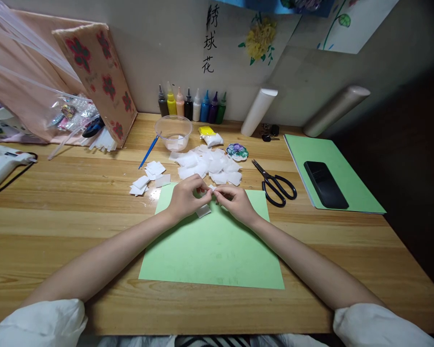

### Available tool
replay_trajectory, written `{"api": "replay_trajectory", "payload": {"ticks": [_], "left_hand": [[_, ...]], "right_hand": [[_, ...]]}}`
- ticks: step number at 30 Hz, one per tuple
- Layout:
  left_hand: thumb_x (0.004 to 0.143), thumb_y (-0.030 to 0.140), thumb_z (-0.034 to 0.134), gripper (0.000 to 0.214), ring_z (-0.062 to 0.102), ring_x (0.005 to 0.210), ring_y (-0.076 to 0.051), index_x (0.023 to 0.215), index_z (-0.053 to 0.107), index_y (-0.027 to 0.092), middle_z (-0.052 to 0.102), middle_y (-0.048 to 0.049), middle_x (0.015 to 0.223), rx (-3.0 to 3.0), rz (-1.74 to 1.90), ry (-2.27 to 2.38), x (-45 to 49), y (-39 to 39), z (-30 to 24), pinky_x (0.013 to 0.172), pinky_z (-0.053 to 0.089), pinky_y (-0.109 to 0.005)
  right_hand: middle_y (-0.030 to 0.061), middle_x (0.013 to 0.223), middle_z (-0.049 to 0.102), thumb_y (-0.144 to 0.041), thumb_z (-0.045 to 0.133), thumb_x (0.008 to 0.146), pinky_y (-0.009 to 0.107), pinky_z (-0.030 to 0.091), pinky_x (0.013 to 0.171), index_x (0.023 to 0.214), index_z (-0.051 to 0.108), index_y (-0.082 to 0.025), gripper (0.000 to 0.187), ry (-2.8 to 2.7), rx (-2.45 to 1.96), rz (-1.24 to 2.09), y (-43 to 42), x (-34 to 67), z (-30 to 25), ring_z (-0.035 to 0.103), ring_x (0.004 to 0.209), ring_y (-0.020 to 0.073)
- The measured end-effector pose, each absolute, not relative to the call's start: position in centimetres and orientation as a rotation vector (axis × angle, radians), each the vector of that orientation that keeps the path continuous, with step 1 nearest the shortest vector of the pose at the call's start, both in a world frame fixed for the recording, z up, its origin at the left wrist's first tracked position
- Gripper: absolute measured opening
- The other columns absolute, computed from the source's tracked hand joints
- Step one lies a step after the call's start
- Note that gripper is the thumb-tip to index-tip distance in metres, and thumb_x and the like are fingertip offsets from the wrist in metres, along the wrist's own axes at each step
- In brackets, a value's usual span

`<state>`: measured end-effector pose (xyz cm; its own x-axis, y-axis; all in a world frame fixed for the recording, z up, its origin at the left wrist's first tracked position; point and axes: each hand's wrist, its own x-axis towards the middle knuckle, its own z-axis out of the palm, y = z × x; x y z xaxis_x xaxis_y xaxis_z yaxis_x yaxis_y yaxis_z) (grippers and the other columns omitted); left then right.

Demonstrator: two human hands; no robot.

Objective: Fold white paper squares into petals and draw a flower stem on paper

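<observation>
My left hand (188, 196) and my right hand (235, 203) meet above the far part of a green paper sheet (213, 250). Between their fingertips they pinch one small white paper piece (212, 187), mostly covered by the fingers. Below my left hand a white paper square (203, 211) lies on the green sheet. Just beyond my hands spreads a heap of thin white paper pieces (202, 161). To the left are small stacks of white squares (155, 168).
Black-handled scissors (277, 185) lie to the right, near a phone (325, 184) on green paper. Behind stand a clear bowl (173, 132), a blue pen-like tool (149, 152), several paint bottles (191, 106) and a white roll (258, 112). A glue gun (7, 164) rests at far left.
</observation>
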<state>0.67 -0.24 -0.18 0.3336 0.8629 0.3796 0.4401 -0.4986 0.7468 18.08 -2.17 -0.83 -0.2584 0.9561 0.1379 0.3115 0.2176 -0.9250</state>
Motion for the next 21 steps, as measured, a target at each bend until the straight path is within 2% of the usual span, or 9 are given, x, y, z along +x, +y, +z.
{"api": "replay_trajectory", "payload": {"ticks": [12,21], "left_hand": [[0.074,0.018,0.062,0.011,0.046,0.059,-0.009,0.065,0.057,0.016,0.052,0.0021,0.064,2.053,1.096,1.067,0.61,-0.23,-0.2,0.054,0.036,-0.021],[0.075,0.019,0.062,0.011,0.046,0.059,-0.009,0.066,0.058,0.016,0.052,0.0017,0.063,2.056,1.102,1.077,0.68,-0.24,-0.12,0.054,0.036,-0.022]], "right_hand": [[0.0033,0.072,0.063,-0.029,0.055,0.083,0.024,0.038,0.055,0.073,0.066,-0.015,0.02,-1.685,-1.169,1.11,-2.21,18.02,-0.65,0.05,0.061,0.0118],[0.0031,0.071,0.063,-0.029,0.056,0.082,0.024,0.039,0.055,0.076,0.067,-0.016,0.019,-1.667,-1.171,1.104,-2.16,18.09,-0.68,0.051,0.06,0.0119]]}}
